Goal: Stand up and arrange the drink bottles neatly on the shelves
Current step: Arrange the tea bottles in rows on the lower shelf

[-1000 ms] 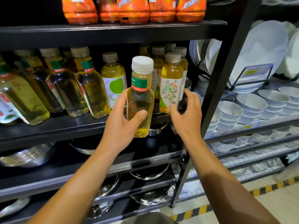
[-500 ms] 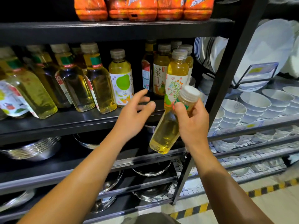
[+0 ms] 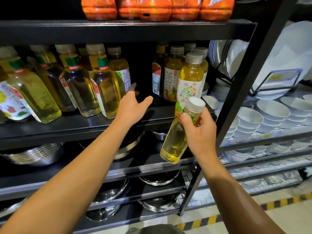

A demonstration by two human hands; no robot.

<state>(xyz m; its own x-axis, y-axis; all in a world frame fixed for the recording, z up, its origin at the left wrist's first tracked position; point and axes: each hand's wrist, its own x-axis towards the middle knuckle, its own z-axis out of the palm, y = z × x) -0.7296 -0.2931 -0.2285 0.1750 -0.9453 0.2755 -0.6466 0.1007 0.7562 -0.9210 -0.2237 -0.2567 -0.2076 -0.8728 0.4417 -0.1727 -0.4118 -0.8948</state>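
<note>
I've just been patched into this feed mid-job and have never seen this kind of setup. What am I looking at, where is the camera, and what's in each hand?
There is no machine here: a person wears one wide-angle camera on the head, looking forward and down at their two bare arms. The right hand grips a small bottle of yellow drink with a white cap, tilted, in front of the black shelf. The left hand is open and holds nothing, reaching toward a gap between the standing bottles. A floral-label bottle stands right of the gap. Orange bottles sit on the shelf above; white bowls fill the neighbouring rack.
</note>
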